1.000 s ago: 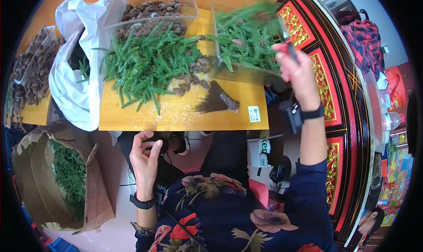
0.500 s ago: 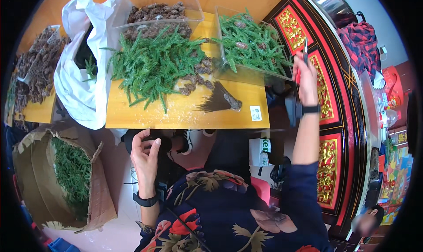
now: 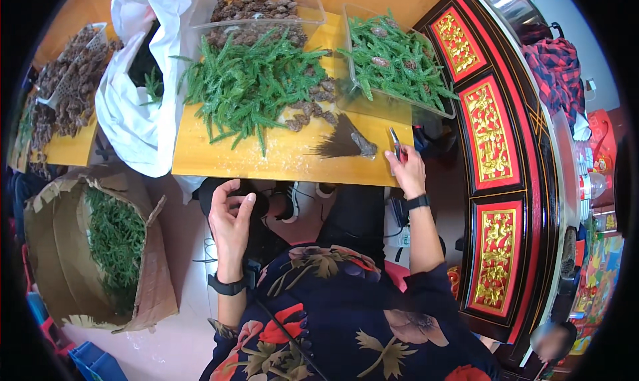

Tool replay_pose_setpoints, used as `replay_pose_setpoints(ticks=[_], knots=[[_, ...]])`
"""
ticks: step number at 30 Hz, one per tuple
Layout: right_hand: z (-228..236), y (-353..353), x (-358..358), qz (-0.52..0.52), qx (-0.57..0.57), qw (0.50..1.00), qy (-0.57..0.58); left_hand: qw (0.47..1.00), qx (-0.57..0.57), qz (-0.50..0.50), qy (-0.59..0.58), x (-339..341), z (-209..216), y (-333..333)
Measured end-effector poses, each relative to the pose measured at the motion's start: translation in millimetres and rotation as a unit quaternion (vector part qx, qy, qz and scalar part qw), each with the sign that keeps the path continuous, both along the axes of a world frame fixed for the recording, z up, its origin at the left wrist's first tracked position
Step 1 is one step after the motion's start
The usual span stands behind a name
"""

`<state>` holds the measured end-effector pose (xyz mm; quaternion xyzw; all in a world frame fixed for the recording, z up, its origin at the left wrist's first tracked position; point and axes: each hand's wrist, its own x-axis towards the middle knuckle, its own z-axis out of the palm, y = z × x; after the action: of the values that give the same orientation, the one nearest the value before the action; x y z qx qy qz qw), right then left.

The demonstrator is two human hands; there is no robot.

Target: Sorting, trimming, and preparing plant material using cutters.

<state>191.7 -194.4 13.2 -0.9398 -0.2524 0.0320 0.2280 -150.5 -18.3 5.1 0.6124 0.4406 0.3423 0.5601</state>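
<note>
My right hand (image 3: 409,171) is closed round a pair of red-handled pliers (image 3: 395,139), at the table's right front corner. The jaws point away from me, just right of a bundle of thin brown wires (image 3: 345,141). My left hand (image 3: 229,216) hangs at the front edge, thumb and fingers apart and nothing in it. On the yellow table (image 3: 219,165) lies a heap of green artificial pine sprigs (image 3: 246,88), with small brown pine cones (image 3: 311,109) along its right side. A clear bin (image 3: 399,107) at the right holds more sprigs with cones among them.
Another clear bin (image 3: 256,23) of pine cones stands at the back. To the left are a white sack (image 3: 136,131) and more cones (image 3: 66,88). A cardboard box (image 3: 156,268) with green sprigs stands on the floor. A black, red and gold carved cabinet (image 3: 492,188) borders the right side.
My right hand has come down and left with the pliers, from beside the sprig bin to the table's front corner. My left hand stays at the front edge. The whole view has shifted slightly.
</note>
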Motion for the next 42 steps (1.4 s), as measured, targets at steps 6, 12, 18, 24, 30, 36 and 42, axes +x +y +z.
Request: replay_pose_setpoints(ticks=[6,12,18,24,30,36,42], knots=[[-18,13,11,0.045,-0.051,0.992,-0.11,0.999,0.032,-0.001,0.033,4,1,-4],[-32,12,17,0.079,-0.018,0.981,-0.177,0.997,0.045,-0.019,0.057,6,0,-9],[-13,31,-31,0.209,0.119,0.949,-0.204,0.996,0.074,-0.012,0.041,7,-13,-8],[-19,53,-63,0.33,0.111,0.926,-0.142,0.994,0.096,0.001,0.048,4,-17,3],[-48,62,-54,0.307,0.186,0.916,-0.179,0.992,0.108,0.001,0.061,6,-18,0],[-54,61,-56,0.287,0.22,0.913,-0.19,0.988,0.13,-0.026,0.084,15,-18,-12],[-56,67,-55,0.291,0.235,0.906,-0.197,0.939,0.102,-0.318,0.081,50,-43,-54]])
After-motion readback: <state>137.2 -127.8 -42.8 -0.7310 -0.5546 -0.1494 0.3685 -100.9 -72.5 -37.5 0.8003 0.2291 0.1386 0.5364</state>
